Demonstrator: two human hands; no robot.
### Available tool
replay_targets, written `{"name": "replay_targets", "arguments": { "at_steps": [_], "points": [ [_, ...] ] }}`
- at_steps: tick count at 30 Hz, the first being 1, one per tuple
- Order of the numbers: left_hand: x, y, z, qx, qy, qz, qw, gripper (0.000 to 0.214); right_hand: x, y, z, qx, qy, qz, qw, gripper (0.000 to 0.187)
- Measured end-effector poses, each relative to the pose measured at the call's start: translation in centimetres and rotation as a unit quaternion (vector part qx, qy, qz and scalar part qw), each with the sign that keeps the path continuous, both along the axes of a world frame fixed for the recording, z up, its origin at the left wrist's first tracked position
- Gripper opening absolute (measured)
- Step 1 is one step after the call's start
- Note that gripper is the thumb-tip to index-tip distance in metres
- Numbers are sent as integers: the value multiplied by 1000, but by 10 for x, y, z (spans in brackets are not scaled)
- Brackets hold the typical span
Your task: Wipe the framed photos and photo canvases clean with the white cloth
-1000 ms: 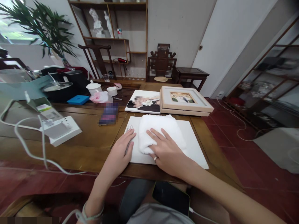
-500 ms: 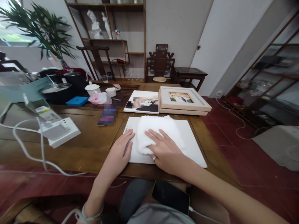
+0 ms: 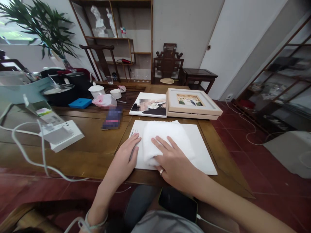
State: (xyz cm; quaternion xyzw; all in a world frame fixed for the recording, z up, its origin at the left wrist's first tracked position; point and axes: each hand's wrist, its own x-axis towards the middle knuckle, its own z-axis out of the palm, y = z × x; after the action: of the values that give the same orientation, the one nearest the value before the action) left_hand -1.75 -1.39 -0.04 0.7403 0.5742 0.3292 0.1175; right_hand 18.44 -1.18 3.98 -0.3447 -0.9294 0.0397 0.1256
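Observation:
A flat white board (image 3: 202, 152) lies on the wooden table (image 3: 92, 142) in front of me. A folded white towel (image 3: 167, 134) rests on it. My right hand (image 3: 172, 158), wearing a ring, presses flat on the near end of the towel with fingers stretched out. My left hand (image 3: 126, 155) lies flat on the board's left edge, fingers extended, beside the towel. Neither hand grips anything.
Behind the board lie a photo print (image 3: 149, 105) and a stacked wooden picture frame (image 3: 191, 103). A white box (image 3: 60, 134) with cables, a blurred phone (image 3: 112, 118), a blue box (image 3: 80, 103), cups and pots stand to the left. A dark phone (image 3: 177, 204) rests on my lap.
My right hand has slid slightly toward me along the towel. The left hand stays on the board's edge.

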Motion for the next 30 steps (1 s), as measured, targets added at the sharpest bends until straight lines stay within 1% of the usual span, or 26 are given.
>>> {"name": "replay_targets", "arguments": {
  "at_steps": [5,10,13,18,22,26,30],
  "points": [
    [0,0,-1,4,1,-1,1000,38,5,3,1,-23,4,15,1000,22],
    [0,0,-1,4,4,1,1000,39,8,26,0,-37,-2,4,999,28],
    [0,-1,1,-2,7,4,1000,38,8,40,2,-42,-13,-10,999,28],
    [1,-1,3,-2,4,4,1000,37,7,49,4,-28,-17,-23,999,29],
    [0,-1,1,1,2,2,1000,37,4,39,0,-24,-28,-23,999,28],
    [-1,-1,-1,2,6,1,1000,38,1,11,-3,-6,-15,-21,1000,25],
    [-1,0,-1,2,10,0,1000,40,2,-14,2,-27,-28,17,999,22]
  ]
}}
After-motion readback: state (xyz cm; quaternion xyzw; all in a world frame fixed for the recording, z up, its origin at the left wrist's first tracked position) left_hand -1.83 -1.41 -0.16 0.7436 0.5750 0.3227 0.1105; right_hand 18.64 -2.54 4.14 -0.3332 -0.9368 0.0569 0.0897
